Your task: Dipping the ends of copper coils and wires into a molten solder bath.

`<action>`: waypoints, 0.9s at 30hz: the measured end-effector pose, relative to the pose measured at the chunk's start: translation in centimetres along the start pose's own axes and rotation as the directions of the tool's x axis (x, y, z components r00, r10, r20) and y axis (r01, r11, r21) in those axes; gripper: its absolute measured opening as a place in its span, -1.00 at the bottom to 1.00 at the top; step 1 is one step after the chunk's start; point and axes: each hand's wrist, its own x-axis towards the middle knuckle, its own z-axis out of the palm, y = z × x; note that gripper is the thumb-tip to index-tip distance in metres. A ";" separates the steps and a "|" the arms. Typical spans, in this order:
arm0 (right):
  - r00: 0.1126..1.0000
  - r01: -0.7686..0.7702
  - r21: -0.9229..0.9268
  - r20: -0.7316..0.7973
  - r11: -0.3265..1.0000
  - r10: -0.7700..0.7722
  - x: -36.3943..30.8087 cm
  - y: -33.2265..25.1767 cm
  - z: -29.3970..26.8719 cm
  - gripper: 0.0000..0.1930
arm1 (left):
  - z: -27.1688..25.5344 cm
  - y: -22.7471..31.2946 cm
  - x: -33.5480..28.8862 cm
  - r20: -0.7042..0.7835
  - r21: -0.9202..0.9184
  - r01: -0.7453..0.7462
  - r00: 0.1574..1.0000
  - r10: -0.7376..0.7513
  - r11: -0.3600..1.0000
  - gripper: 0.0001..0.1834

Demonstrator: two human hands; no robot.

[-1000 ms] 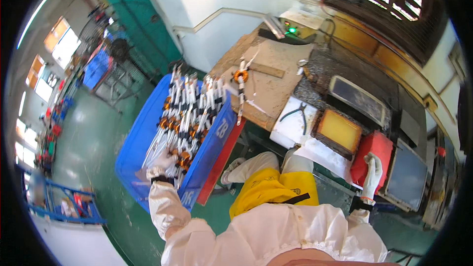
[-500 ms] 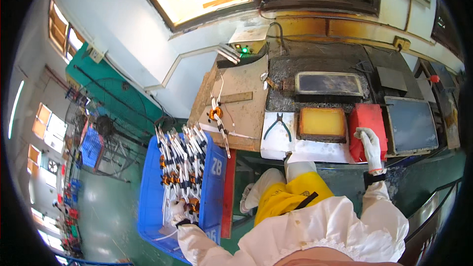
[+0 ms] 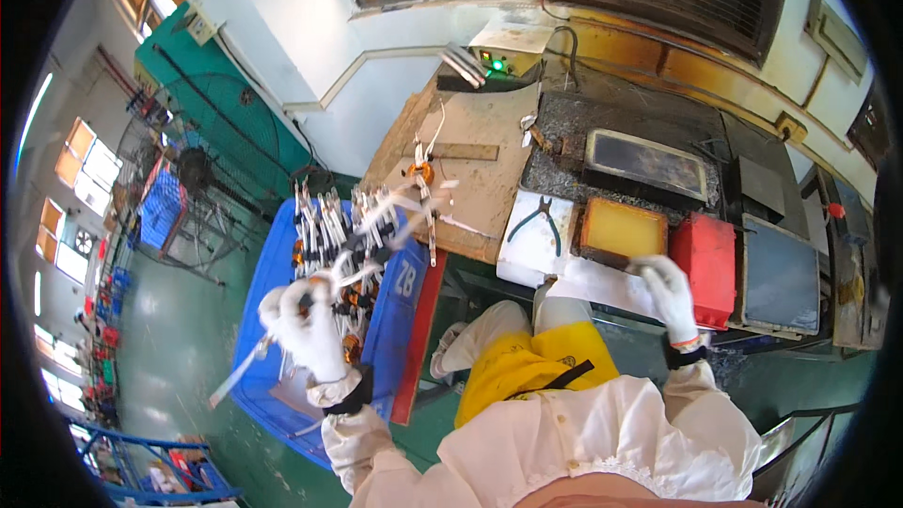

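Observation:
My left hand, white-gloved, is closed on a wired coil with long white leads, blurred by motion, above the blue crate. One lead end sticks out past the crate's left side. In the crate stand several similar wired coils with white sleeves, black bands and orange windings. My right hand, also gloved, hangs by the bench's front edge, left of the red box. Its fingers are loosely bent, with nothing visible in them. Another wired coil lies on the brown board.
On the bench are pliers, a tray of yellow material, a dark-surfaced rectangular pot and a grey-surfaced tray. A box with a green light sits behind. At the left stands a large fan.
My left hand has lifted a wired coil from among the others and moved up and left. My right hand has come off the red box and shifted left. The view has tilted.

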 end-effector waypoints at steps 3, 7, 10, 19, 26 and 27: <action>0.967 0.160 -0.128 0.217 0.979 -0.130 0.7 -0.3 4.4 -0.75 | 2.1 5.1 -1.1 0.214 -0.233 -0.123 0.961 0.174 0.965 -0.79; 0.809 0.349 0.145 0.452 0.926 -0.376 1.4 -1.3 9.8 -0.60 | 5.5 10.3 -4.3 0.380 -0.480 -0.148 0.853 0.357 0.865 -0.80; 0.788 -0.154 0.465 0.590 0.872 -0.175 -1.0 1.6 10.4 -0.59 | 7.5 12.8 -6.9 0.452 -0.647 -0.063 0.771 0.448 0.760 -0.82; 0.952 -0.022 0.403 0.288 0.915 -0.105 -1.7 4.7 9.7 -0.51 | 8.6 14.4 -8.2 0.522 -0.743 0.011 0.636 0.568 0.669 -0.52; 1.000 0.000 0.400 0.001 0.917 0.000 -2.6 3.7 10.4 -0.66 | 7.5 9.6 -9.8 0.639 -0.432 0.644 0.713 -0.289 0.632 -0.74; 1.000 0.008 0.381 0.003 0.924 -0.010 -2.5 3.2 10.3 -0.64 | 7.6 9.5 -9.9 0.709 -0.415 0.724 0.637 -0.304 0.550 -0.73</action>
